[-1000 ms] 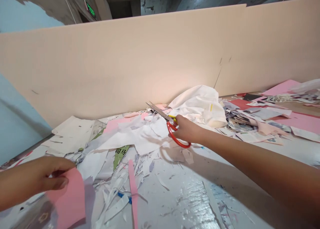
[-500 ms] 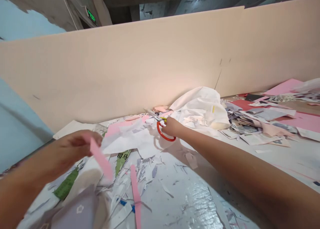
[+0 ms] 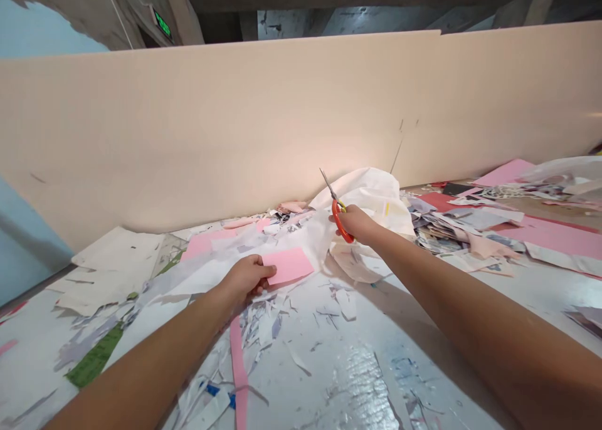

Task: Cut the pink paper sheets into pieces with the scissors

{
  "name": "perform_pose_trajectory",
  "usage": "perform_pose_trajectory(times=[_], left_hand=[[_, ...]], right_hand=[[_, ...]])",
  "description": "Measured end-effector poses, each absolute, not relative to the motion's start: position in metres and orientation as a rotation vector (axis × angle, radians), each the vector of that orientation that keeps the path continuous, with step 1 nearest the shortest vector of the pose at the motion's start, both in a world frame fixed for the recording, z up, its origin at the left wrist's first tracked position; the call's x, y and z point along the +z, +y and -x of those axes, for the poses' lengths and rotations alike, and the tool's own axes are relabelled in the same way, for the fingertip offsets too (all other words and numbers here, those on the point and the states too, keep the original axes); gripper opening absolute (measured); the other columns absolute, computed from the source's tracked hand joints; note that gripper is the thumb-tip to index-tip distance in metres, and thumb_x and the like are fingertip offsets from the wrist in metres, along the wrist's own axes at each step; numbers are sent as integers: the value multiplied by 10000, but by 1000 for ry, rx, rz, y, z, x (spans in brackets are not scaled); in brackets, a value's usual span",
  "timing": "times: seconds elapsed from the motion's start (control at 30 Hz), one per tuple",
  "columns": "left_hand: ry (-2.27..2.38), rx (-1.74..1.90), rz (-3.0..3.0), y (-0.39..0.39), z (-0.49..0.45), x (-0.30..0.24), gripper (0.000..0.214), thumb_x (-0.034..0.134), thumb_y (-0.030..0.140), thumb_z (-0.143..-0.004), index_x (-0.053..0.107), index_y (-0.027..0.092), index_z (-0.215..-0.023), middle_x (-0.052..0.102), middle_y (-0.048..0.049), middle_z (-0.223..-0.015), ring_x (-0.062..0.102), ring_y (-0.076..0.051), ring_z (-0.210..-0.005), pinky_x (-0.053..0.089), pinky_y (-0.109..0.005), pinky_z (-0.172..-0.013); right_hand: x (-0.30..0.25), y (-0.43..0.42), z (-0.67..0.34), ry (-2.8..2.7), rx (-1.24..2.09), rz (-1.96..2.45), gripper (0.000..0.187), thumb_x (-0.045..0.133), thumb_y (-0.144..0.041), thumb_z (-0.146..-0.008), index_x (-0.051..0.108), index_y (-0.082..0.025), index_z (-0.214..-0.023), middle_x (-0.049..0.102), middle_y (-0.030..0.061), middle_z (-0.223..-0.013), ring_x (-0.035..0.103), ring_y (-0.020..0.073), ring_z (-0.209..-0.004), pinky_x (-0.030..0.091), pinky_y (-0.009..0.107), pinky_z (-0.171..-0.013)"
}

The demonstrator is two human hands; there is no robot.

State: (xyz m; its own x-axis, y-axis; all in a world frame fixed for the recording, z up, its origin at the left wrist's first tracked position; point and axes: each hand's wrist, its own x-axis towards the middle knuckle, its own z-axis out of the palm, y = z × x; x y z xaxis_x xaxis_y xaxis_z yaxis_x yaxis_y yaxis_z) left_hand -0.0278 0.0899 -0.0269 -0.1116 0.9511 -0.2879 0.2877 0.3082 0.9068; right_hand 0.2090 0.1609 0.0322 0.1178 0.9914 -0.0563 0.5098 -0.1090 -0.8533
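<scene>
in the head view, the left hand's (image 3: 249,276) grip is clamped on the left end of a pink paper piece (image 3: 290,266), above the scrap-strewn table (image 3: 338,370). the right hand's (image 3: 355,222) grip is closed around red-handled scissors (image 3: 333,195), blades pointing up toward the beige panel (image 3: 211,129). a pink strip (image 3: 238,367) lies nearer the camera, beside pale shreds (image 3: 267,320).

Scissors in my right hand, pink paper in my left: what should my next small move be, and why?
I'd probably tip the scissors down toward the free right edge of the pink paper. Your left hand pinches the paper's left end, leaving that edge clear of fingers, while in your right hand the scissors are apart from it, tips pointing up and away.
</scene>
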Motion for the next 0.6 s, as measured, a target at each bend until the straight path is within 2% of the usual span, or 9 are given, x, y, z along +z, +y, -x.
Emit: perform_pose_trajectory(times=[0.13, 0.23, 0.4, 0.47, 0.6], left_hand=[[1625, 820, -1139, 90, 26, -21, 358, 657, 348, -584, 327, 208, -582, 447, 60, -374, 356, -57, -299, 245, -185, -344], [1619, 806, -1140, 90, 21, -14, 361, 656, 352, -589, 326, 207, -592, 436, 69, -388, 404, -64, -334, 273, -180, -363], [1701, 774, -1165, 91, 13, -22, 342, 651, 353, -584, 342, 215, -636, 463, 50, -378, 505, -129, -384, 236, -181, -335], [1738, 757, -1179, 89, 12, -26, 316, 638, 333, -591, 351, 217, -659, 489, 37, -381, 533, -150, -405, 218, -179, -323], [1770, 714, -1172, 86, 18, -26, 294, 621, 296, -594, 351, 218, -679, 490, 50, -382, 489, -118, -355, 247, -175, -328]], right_hand=[[38, 157, -211, -1473, 750, 1519, 258, 442, -278, -777, 364, -146, -984, 522, 63, -824, 520, 130, -651, 363, 202, -463], [42, 145, -200, -1567, 816, 1397, 213, 373, -261, -805, 340, -168, -994, 539, 64, -860, 550, 129, -669, 391, 194, -468], [22, 138, -180, -1835, 1108, 1427, 54, 484, -197, -735, 465, -155, -765, 600, 39, -686, 568, 130, -479, 384, 204, -391], [9, 142, -179, -1875, 1109, 1519, 88, 532, -185, -709, 478, -147, -766, 613, 47, -672, 566, 133, -459, 384, 209, -390], [-4, 154, -183, -1935, 931, 1676, 116, 570, -238, -700, 533, -139, -748, 627, 58, -657, 567, 133, -469, 378, 205, -397]])
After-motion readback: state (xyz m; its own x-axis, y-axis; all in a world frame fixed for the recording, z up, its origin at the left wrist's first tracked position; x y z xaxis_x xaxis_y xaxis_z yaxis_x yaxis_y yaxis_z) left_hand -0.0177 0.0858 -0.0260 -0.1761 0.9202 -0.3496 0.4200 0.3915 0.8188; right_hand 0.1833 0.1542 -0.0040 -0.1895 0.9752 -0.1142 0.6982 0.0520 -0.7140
